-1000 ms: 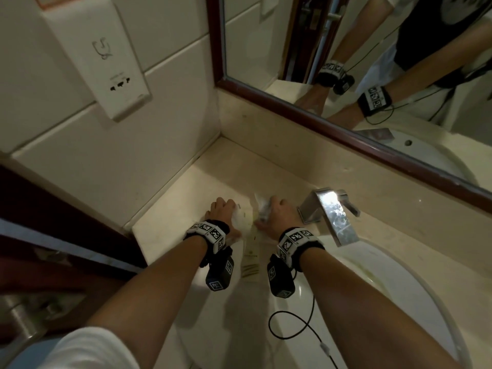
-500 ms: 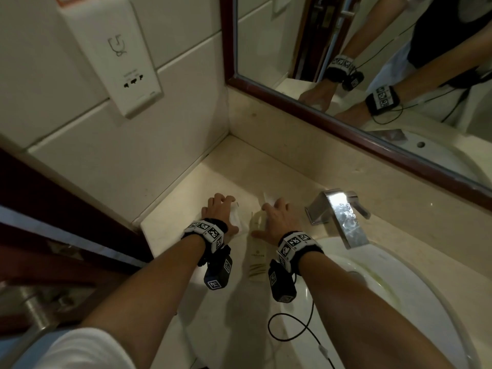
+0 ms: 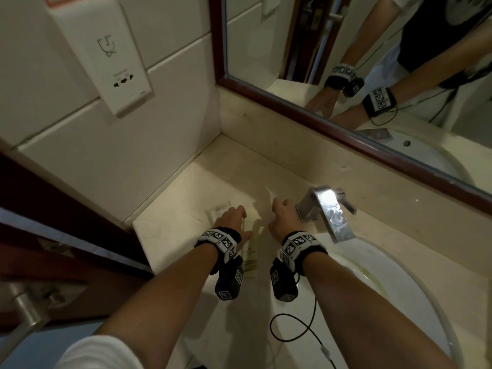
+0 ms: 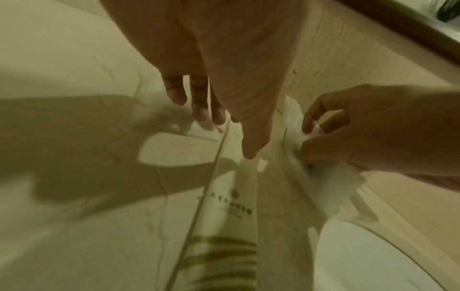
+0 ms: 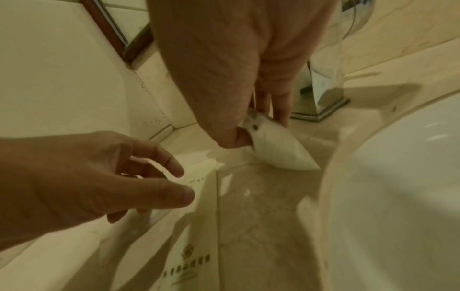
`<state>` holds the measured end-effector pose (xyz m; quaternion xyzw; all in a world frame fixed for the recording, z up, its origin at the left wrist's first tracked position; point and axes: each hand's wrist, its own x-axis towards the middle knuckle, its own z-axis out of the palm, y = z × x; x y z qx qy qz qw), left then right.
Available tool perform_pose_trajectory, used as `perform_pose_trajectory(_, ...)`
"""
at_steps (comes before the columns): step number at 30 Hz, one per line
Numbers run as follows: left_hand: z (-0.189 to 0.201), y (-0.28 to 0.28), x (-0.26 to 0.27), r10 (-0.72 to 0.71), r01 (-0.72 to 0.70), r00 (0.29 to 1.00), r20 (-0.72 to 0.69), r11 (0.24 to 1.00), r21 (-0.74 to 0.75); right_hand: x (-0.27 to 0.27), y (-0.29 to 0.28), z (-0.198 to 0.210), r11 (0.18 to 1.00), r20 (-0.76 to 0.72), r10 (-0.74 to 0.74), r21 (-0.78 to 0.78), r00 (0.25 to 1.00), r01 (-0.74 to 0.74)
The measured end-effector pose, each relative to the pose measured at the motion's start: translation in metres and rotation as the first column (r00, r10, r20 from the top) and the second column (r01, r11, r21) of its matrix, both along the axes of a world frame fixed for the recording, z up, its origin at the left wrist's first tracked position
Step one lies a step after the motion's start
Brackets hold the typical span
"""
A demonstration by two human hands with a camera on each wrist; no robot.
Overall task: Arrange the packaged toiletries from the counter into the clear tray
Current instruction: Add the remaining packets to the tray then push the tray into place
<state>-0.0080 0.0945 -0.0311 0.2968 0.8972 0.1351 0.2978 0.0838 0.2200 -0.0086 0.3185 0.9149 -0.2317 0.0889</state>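
The right hand (image 5: 248, 98) pinches a small white sachet (image 5: 276, 149) low over the bench (image 3: 170, 230) beside the faucet (image 3: 327, 211). The left hand (image 5: 99, 177), fingers loosely apart and holding nothing, hovers over the long printed packet (image 4: 231, 206) lying in the clear tray (image 4: 199, 196). Placement seems underway; next the sachet likely needs lowering inside the tray's rim.

bare forearms, black wristbands (image 3: 222, 239) with checkered tags, black wrist cameras (image 3: 283, 282), thin cable (image 3: 292, 328), white sleeve (image 3: 98, 352)
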Motion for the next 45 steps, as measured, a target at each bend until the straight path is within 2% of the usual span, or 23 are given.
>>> perform_pose_trajectory(3,0.000,0.002,0.008,0.009,-0.009,1.000,0.009,1.000,0.002,0.006,0.005,0.003,0.998,-0.087,-0.043,-0.047,0.995,0.040)
perform_pose_trajectory(11,-0.003,0.008,0.034,0.079,-0.080,0.996,-0.027,0.997,-0.011,0.023,0.013,0.015,0.996,-0.253,-0.051,-0.088,0.966,0.030)
perform_pose_trajectory(15,-0.002,0.011,0.042,0.152,-0.153,0.988,-0.029,0.987,-0.048,0.030,0.010,0.014,0.996,-0.283,-0.047,-0.081,0.958,0.025)
perform_pose_trajectory(18,0.000,0.013,0.044,0.209,-0.207,0.977,0.036,0.978,-0.036,0.037,0.008,0.013,0.997,-0.278,-0.037,-0.080,0.960,0.015)
perform_pose_trajectory(22,0.005,0.015,0.043,0.206,-0.206,0.978,0.014,0.979,0.001,0.045,0.010,0.016,0.997,-0.300,-0.009,-0.072,0.954,-0.013)
perform_pose_trajectory(28,0.024,0.012,0.042,0.213,-0.217,0.971,0.109,0.976,0.027,0.057,0.013,0.036,1.000,-0.283,0.014,-0.021,0.959,-0.021)
perform_pose_trajectory(34,0.065,0.011,0.043,0.110,-0.111,0.993,0.029,0.993,0.041,0.071,0.016,0.068,0.999,-0.396,0.030,-0.027,0.918,-0.044)
perform_pose_trajectory(37,0.087,0.015,0.051,0.073,-0.073,0.997,0.006,0.996,0.058,0.085,0.025,0.086,0.998,-0.390,0.032,0.058,0.920,-0.010)
perform_pose_trajectory(41,0.113,0.024,0.074,0.022,-0.021,1.000,-0.018,0.995,0.097,0.116,0.037,0.109,1.000,-0.445,0.005,0.023,0.896,0.005)
perform_pose_trajectory(45,0.137,0.045,0.114,-0.112,0.116,0.992,-0.054,0.991,0.070,0.165,0.052,0.127,0.996,-0.537,-0.030,0.052,0.843,0.068)
